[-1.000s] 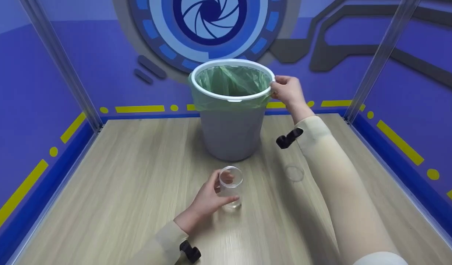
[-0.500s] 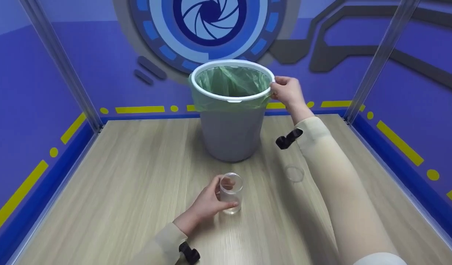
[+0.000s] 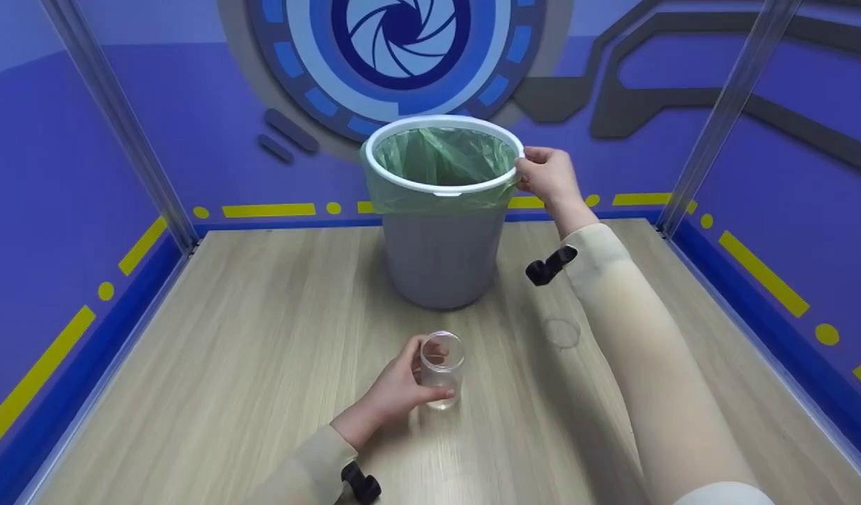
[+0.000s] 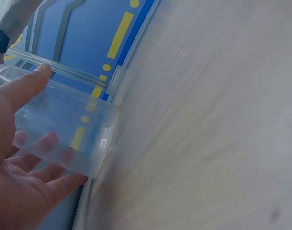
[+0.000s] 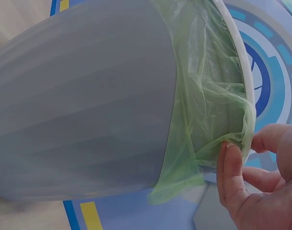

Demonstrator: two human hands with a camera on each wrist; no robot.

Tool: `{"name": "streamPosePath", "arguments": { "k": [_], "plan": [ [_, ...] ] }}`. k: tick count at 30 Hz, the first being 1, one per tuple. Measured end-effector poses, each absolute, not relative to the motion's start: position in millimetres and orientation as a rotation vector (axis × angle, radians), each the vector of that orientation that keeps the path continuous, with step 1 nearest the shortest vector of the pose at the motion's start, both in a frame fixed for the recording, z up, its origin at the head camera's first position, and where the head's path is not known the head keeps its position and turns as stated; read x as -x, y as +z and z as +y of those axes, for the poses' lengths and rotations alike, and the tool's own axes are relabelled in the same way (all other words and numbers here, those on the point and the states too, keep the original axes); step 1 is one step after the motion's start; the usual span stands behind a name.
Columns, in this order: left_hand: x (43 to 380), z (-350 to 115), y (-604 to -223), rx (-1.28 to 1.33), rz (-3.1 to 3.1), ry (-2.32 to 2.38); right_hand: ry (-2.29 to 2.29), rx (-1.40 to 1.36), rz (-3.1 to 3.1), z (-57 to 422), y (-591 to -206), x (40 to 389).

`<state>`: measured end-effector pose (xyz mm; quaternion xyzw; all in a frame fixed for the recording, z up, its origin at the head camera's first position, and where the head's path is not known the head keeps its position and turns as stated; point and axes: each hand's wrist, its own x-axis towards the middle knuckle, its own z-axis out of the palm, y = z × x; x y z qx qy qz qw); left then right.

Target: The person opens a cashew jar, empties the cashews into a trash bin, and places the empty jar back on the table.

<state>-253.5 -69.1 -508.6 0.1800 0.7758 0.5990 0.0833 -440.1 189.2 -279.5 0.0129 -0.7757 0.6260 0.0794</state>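
Note:
Near the middle of the table, my left hand (image 3: 395,386) grips a clear plastic jar (image 3: 442,370) from its left side, thumb in front and fingers behind. The jar stands upright with its round mouth uncovered; in the left wrist view its base (image 4: 104,148) is right at the tabletop. Farther back, my right hand (image 3: 548,175) pinches the right side of the white rim (image 3: 444,186) of a grey trash can (image 3: 441,259). A green bag (image 5: 203,91) lines the can and folds over its outside. In the right wrist view my fingertips (image 5: 232,153) press at the bag's gathered edge under the rim.
A thin clear round lid (image 3: 562,332) lies on the wooden table (image 3: 276,315), right of the jar and beside my right sleeve (image 3: 641,337). Blue-purple panels (image 3: 318,175) with metal corner posts (image 3: 125,126) enclose the back and both sides.
My left hand and the jar have shifted slightly toward me, down to the tabletop. My right hand keeps its place at the can's rim.

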Motion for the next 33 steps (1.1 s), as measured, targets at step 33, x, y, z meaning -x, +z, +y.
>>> {"name": "streamPosePath", "arguments": {
  "k": [33],
  "plan": [
    [272, -121, -481, -0.637, 2.524, 1.899, 1.850, -0.032, -2.359, 190, -280, 439]
  ]
}}
